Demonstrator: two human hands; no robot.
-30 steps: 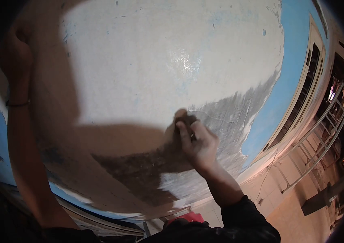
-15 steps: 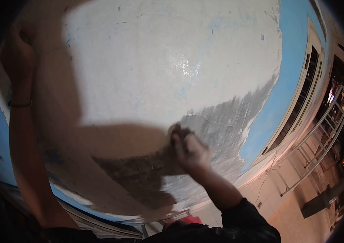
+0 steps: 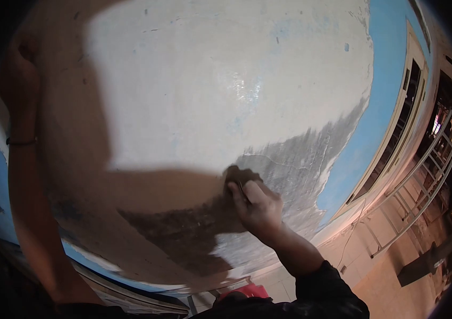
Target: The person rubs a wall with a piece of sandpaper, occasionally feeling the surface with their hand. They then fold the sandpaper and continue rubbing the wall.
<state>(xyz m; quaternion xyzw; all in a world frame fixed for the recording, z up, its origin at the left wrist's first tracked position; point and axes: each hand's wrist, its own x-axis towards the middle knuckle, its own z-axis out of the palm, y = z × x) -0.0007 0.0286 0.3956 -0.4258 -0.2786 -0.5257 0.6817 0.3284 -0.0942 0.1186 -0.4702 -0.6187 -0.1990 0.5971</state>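
Note:
My right hand is closed against the wall, at the lower edge of its smooth white layer. A thin dark edge shows between thumb and fingers; what I hold is mostly hidden. Around that hand, rough grey bare plaster shows below the white layer, with a ragged boundary. At the upper left, my left hand is raised at the wall in deep shadow, a dark band round its wrist. Its fingers are too dark to make out.
Blue paint borders the bare patch at the right, beside a framed window opening. A metal ladder stands further right above the tiled floor. Something pink-red lies low by my body.
My right hand has shifted slightly down and right along the wall, still closed. My left hand has dropped slightly in view, and the view itself has moved a little.

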